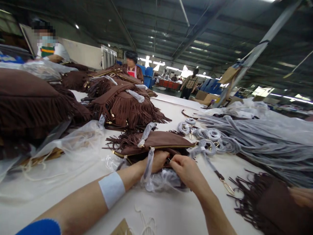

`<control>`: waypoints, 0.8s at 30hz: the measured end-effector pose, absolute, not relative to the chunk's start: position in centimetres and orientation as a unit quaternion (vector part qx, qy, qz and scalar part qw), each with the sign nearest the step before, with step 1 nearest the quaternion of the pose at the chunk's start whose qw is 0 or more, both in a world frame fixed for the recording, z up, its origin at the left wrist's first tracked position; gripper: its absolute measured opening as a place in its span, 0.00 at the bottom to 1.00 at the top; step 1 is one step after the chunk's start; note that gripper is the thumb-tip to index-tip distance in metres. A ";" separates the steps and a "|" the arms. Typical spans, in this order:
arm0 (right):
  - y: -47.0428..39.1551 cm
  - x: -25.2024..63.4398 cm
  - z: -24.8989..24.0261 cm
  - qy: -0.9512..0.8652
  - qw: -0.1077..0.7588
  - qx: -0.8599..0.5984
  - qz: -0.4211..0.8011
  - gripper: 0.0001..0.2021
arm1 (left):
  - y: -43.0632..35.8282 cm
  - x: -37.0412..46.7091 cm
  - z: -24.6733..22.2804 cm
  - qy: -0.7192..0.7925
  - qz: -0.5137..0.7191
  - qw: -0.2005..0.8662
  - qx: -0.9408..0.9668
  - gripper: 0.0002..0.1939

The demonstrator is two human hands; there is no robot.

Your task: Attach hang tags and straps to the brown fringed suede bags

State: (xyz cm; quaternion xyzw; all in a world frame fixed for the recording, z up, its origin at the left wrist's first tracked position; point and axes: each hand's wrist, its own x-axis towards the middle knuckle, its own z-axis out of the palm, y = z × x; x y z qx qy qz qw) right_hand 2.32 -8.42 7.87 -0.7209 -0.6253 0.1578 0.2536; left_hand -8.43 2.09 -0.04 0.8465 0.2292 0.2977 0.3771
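Observation:
A brown fringed bag (pixel 161 139) lies on the white table in front of me, its gold-zippered mouth gaping toward me. My left hand (pixel 158 160) reaches into that mouth with its fingers curled, their tips hidden by the bag. Close beside it, my right hand (pixel 182 164) is closed in a pinch at the opening's edge; a small pale bit shows between the two hands, too small to name. Plastic-wrapped fittings (pixel 147 133) stand up from the bag, and crumpled clear plastic (pixel 162 180) bulges below my hands.
Brown fringed bags (pixel 127 104) are piled behind, with a larger one (pixel 29 94) at left. Wrapped grey straps (pixel 244 137) and coiled ones (pixel 206 147) lie right. Another person's hand (pixel 302 195) touches a fringed piece (pixel 274 202). Clear plastic bags (pixel 73 150) cover the left table. Co-workers stand beyond.

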 end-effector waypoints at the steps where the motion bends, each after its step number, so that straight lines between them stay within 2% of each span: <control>1: -8.2 2.6 6.9 -0.621 0.252 -0.728 0.140 0.12 | 2.1 -8.6 0.0 0.219 0.296 0.370 0.853 0.12; 6: -8.3 3.6 4.2 -0.613 0.257 -0.739 0.110 0.12 | 1.8 -9.2 0.9 0.271 0.265 0.293 0.878 0.14; 13: -9.5 3.3 7.9 -0.650 0.343 -0.673 0.085 0.13 | 1.7 -9.6 1.4 0.257 0.243 0.297 0.887 0.15; 16: -9.5 3.4 7.7 -0.682 0.282 -0.672 0.063 0.12 | 1.7 -9.8 1.2 0.267 0.247 0.308 0.879 0.14; 19: -8.8 3.6 5.6 -0.698 0.198 -0.688 -0.033 0.12 | 1.9 -9.9 1.0 0.284 0.243 0.312 0.873 0.12; 24: -7.7 3.8 3.6 -0.691 0.187 -0.689 -0.109 0.11 | 2.0 -9.9 1.0 0.285 0.283 0.334 0.853 0.10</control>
